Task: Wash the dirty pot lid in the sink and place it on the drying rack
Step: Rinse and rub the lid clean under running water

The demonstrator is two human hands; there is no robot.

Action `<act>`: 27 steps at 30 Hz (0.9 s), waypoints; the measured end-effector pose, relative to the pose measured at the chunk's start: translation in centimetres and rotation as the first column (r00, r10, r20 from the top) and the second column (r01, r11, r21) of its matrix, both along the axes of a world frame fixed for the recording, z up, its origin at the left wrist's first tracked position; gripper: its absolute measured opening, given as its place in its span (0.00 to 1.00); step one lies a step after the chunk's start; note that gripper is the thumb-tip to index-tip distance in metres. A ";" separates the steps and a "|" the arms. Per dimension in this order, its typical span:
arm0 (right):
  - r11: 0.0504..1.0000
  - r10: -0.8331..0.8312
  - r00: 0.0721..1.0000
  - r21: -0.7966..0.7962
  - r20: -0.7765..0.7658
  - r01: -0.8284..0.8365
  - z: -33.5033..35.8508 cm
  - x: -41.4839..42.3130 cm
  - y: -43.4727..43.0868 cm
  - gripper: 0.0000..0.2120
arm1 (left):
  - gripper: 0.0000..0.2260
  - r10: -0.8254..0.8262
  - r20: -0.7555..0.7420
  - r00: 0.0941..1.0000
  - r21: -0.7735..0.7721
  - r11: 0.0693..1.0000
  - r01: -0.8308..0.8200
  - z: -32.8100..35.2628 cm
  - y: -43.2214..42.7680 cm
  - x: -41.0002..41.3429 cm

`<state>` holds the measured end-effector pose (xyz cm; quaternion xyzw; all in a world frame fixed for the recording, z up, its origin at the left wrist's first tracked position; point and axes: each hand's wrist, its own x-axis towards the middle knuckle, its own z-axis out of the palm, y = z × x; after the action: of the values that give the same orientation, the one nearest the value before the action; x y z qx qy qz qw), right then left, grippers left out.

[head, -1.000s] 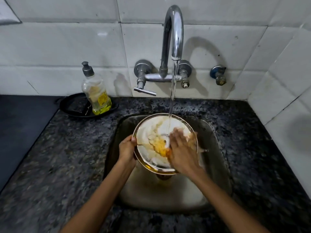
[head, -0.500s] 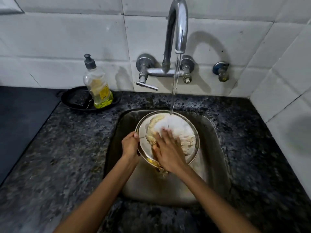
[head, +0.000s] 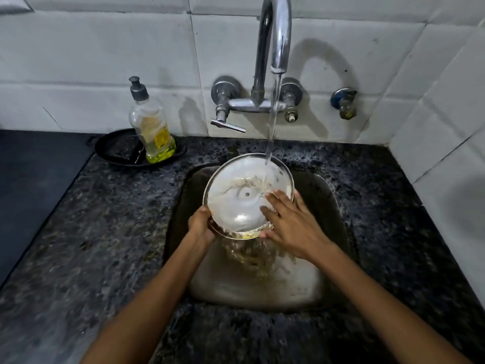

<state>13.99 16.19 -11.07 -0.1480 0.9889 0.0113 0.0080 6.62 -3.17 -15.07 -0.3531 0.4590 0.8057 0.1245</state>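
A round glass pot lid (head: 241,190) with a metal rim is tilted over the steel sink (head: 328,206), its inner side facing me. Water from the tap (head: 275,35) strikes its upper right part and runs off the low edge with yellowish grime. My left hand (head: 200,223) grips the lid's lower left rim. My right hand (head: 291,224) lies flat with spread fingers on the lid's lower right face. Thin streaks of residue remain near the lid's centre.
A dish soap bottle (head: 151,124) with yellow liquid stands on a black tray (head: 115,151) at the back left. Dark speckled granite counter (head: 105,232) surrounds the sink. White tiled walls rise behind and to the right. A small valve (head: 343,101) sits right of the tap.
The thick white and yellow foam on the lid has been rinsed away, leaving it mostly clear. My right hand slid from the lid's middle to its lower right. Dirty water now pours into the sink.
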 end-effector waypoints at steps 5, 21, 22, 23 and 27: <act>0.998 -0.061 0.985 -0.003 0.161 0.063 0.8 2.3 0.9 0.33 | 0.15 -0.216 -0.098 0.972 -0.179 0.964 0.196 1.4 0.4 -0.7; 0.937 -0.028 0.986 -0.347 -0.165 -0.032 4.2 -0.8 0.2 0.06 | 0.17 -0.426 0.128 0.895 -0.084 0.895 0.438 0.6 -2.6 -2.0; 0.861 -0.132 0.991 -0.499 -0.034 0.098 4.7 -1.8 0.7 0.06 | 0.21 -0.521 0.119 0.845 -0.093 0.841 0.532 1.7 -2.7 -2.4; 0.769 -0.214 0.973 -0.599 0.084 0.221 4.9 -2.8 1.3 0.07 | 0.24 -0.616 0.093 0.782 -0.160 0.766 0.622 2.7 -2.8 -2.5; 0.700 -0.277 0.929 -0.611 0.247 0.371 5.3 -5.9 2.0 0.18 | 0.17 -0.865 -0.134 0.483 -0.687 0.433 0.584 6.7 -1.1 -3.3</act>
<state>8.14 18.20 -5.75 0.0345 0.9386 -0.3424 0.0257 3.30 -4.28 -8.38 0.0779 0.7938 0.5502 0.2470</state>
